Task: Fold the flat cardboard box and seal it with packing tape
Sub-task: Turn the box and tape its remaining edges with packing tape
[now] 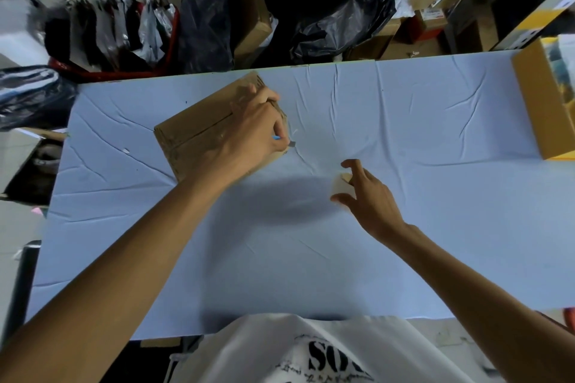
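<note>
Cutting tape at the box's right edge — slip risk
On the worktop (435, 211) lies the cardboard box (193, 130); the left hand (249, 137) presses it, fingers pinching a blue cutter (276, 137). Right of the box, the right hand (373, 199) grips a blurred tape roll (342, 185) — slack tape could wrinkle and seal poorly.

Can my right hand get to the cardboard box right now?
Probably yes: only bare tablecloth lies between the right hand and the cardboard box, though it seems to hold a pale roll, and the left hand, gripping a cutter, covers the nearest side.
</note>
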Demonstrator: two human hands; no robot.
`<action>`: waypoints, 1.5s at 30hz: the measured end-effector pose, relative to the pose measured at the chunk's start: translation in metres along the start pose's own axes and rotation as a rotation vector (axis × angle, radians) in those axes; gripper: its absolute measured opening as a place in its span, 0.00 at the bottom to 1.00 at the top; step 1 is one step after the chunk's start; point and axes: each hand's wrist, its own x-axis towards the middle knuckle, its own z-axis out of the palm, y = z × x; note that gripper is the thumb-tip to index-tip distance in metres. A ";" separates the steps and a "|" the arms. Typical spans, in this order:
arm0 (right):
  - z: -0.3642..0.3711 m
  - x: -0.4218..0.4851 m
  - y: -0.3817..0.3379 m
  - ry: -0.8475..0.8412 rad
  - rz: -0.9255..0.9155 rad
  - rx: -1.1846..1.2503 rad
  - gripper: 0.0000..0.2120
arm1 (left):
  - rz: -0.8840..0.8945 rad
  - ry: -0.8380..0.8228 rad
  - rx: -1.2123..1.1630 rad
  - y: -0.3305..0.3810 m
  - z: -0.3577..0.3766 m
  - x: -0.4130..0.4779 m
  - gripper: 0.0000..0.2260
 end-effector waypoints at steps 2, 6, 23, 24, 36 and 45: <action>0.003 0.001 0.002 0.009 -0.017 0.032 0.25 | 0.027 0.032 -0.031 0.000 -0.002 -0.005 0.03; 0.011 0.008 0.006 -0.179 0.021 0.032 0.31 | 0.087 0.118 -0.062 -0.008 0.002 -0.019 0.05; 0.048 0.001 0.015 -0.237 -0.008 -0.227 0.43 | -0.388 -0.062 -0.264 -0.029 0.163 -0.073 0.03; 0.048 0.001 0.015 -0.245 -0.001 -0.222 0.44 | -0.386 -0.026 -0.232 -0.031 0.166 -0.073 0.04; -0.025 0.073 -0.073 -0.060 0.317 0.908 0.20 | 0.119 0.565 -0.187 -0.010 0.019 -0.039 0.10; -0.021 0.083 -0.080 -0.169 0.369 1.292 0.06 | -0.038 0.177 -0.149 -0.035 0.011 0.011 0.22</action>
